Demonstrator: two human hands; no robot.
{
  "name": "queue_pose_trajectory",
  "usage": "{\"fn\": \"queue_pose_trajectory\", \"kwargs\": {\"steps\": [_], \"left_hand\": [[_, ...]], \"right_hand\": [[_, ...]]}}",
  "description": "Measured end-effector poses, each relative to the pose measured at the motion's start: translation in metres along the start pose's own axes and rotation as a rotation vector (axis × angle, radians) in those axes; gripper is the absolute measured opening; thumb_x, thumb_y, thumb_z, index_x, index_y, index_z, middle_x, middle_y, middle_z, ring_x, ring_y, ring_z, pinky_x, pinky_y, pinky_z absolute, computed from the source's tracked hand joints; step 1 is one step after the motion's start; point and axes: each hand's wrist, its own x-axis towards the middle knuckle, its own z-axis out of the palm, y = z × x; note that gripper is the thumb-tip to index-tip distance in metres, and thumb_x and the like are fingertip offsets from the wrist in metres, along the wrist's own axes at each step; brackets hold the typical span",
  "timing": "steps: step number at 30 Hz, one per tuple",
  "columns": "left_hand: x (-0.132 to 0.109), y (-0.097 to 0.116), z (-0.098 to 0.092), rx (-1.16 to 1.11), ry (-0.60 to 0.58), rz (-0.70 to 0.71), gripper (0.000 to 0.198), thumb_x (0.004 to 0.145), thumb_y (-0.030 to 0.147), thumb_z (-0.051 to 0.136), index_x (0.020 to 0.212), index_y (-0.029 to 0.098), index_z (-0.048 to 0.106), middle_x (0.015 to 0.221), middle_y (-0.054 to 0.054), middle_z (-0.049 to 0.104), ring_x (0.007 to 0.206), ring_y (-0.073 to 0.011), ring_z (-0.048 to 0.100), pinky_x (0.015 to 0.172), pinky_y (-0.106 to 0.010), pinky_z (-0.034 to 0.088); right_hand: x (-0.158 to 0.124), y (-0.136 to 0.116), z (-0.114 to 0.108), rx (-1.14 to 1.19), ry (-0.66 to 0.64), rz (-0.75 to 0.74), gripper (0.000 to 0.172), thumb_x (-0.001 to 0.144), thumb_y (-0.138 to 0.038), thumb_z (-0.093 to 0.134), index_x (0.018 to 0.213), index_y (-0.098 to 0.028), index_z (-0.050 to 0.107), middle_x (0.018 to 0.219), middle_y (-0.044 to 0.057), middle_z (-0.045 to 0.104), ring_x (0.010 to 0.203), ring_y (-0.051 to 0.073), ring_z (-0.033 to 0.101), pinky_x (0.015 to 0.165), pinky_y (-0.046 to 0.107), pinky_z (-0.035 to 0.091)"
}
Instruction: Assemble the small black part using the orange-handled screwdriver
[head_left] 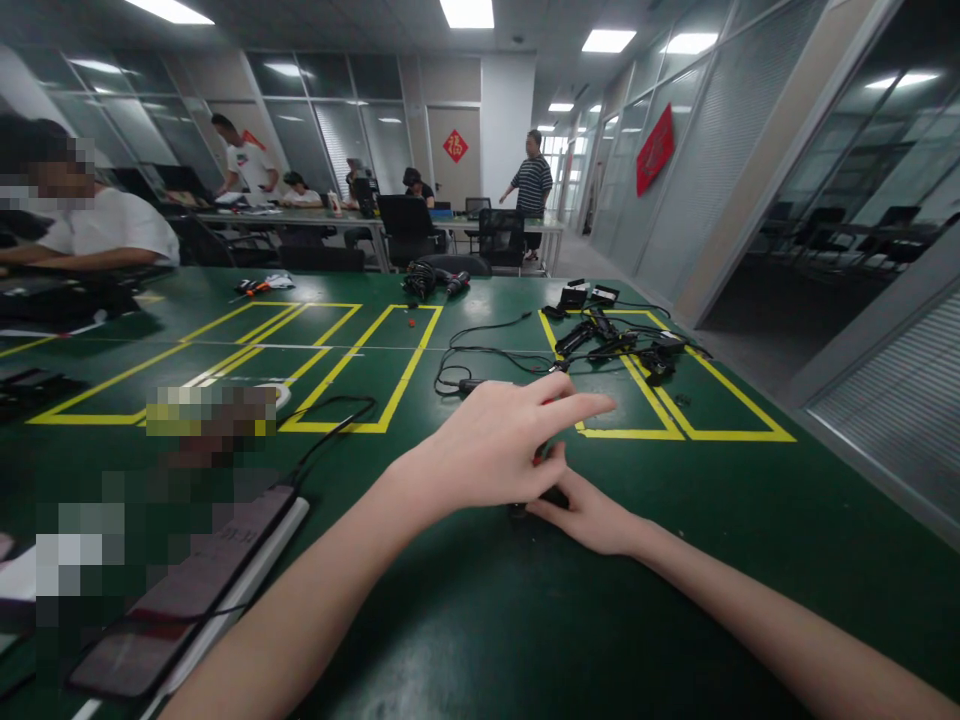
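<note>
In the head view, my left hand (487,440) is over the middle of the green table (675,590), index finger stretched forward and thumb bent in. Bits of red and black show beneath its fingers, but most of what it grips is hidden. Close below and to the right, my right hand (592,512) rests low near the tabletop. Its thumb and fingers close around a small black part (553,496), largely covered by my left hand. Just beyond my left hand, a black cable (450,372) runs across the table.
Black parts and cables (607,340) lie in the taped area at right. A power tool (454,285) and coiled cord lie at the far edge. A phone-like slab (187,590) is at near left. A person (112,225) sits at the left; others are at desks behind.
</note>
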Motion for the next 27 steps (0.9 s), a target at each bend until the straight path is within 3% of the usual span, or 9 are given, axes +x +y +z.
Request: {"fn": "queue_pose_trajectory", "kwargs": {"steps": [3, 7, 11, 16, 21, 25, 27], "left_hand": [[-0.001, -0.001, 0.0, 0.006, 0.008, 0.034, 0.048, 0.087, 0.011, 0.051, 0.133, 0.024, 0.059, 0.122, -0.006, 0.062, 0.097, -0.0188, 0.063, 0.078, -0.03, 0.048], [-0.001, -0.002, -0.002, 0.047, 0.01, 0.012, 0.043, 0.091, 0.014, 0.048, 0.131, 0.024, 0.061, 0.118, -0.005, 0.063, 0.085, -0.016, 0.063, 0.067, -0.029, 0.044], [-0.002, -0.003, -0.004, 0.072, 0.008, 0.045, 0.042, 0.086, 0.014, 0.053, 0.126, 0.021, 0.063, 0.108, -0.005, 0.064, 0.088, -0.0174, 0.062, 0.071, -0.03, 0.045], [-0.003, -0.003, -0.004, 0.106, 0.021, 0.01, 0.039, 0.092, 0.019, 0.049, 0.13, 0.024, 0.061, 0.109, -0.003, 0.064, 0.082, -0.015, 0.061, 0.06, -0.028, 0.039], [-0.003, -0.004, -0.005, 0.066, 0.017, 0.033, 0.038, 0.087, 0.014, 0.05, 0.121, 0.02, 0.066, 0.106, -0.004, 0.065, 0.09, -0.0165, 0.062, 0.07, -0.027, 0.044], [-0.003, -0.004, -0.005, 0.087, 0.015, -0.002, 0.04, 0.092, 0.018, 0.047, 0.129, 0.023, 0.062, 0.11, -0.004, 0.065, 0.083, -0.0154, 0.062, 0.064, -0.027, 0.042], [-0.003, -0.004, -0.005, 0.077, 0.009, 0.013, 0.039, 0.09, 0.02, 0.051, 0.127, 0.022, 0.063, 0.107, -0.004, 0.065, 0.085, -0.0169, 0.062, 0.068, -0.028, 0.044]], "right_hand": [[-0.001, 0.0, -0.001, 0.009, -0.014, 0.018, 0.028, 0.095, -0.029, 0.065, 0.123, -0.024, 0.065, 0.128, 0.008, 0.069, 0.122, 0.03, 0.062, 0.106, 0.051, 0.05], [-0.002, 0.004, -0.001, 0.023, -0.013, 0.081, 0.03, 0.095, -0.033, 0.065, 0.123, -0.022, 0.064, 0.124, 0.01, 0.069, 0.118, 0.03, 0.064, 0.106, 0.052, 0.05], [-0.003, 0.009, 0.0, 0.018, -0.018, 0.064, 0.032, 0.096, -0.038, 0.064, 0.125, -0.023, 0.063, 0.131, 0.01, 0.066, 0.125, 0.031, 0.06, 0.109, 0.053, 0.047], [-0.003, 0.011, -0.001, 0.029, -0.037, 0.072, 0.034, 0.097, -0.039, 0.062, 0.127, -0.024, 0.062, 0.131, 0.009, 0.066, 0.123, 0.031, 0.061, 0.108, 0.053, 0.048], [-0.004, 0.013, -0.001, 0.007, -0.03, 0.065, 0.035, 0.096, -0.04, 0.063, 0.129, -0.025, 0.061, 0.133, 0.009, 0.065, 0.127, 0.031, 0.059, 0.111, 0.053, 0.046], [-0.004, 0.014, -0.001, 0.019, -0.028, 0.054, 0.035, 0.096, -0.038, 0.063, 0.129, -0.025, 0.061, 0.13, 0.01, 0.066, 0.125, 0.03, 0.06, 0.11, 0.052, 0.047], [-0.004, 0.014, -0.001, 0.001, -0.026, 0.045, 0.033, 0.097, -0.039, 0.063, 0.126, -0.025, 0.063, 0.132, 0.009, 0.065, 0.126, 0.031, 0.059, 0.11, 0.053, 0.047]]}}
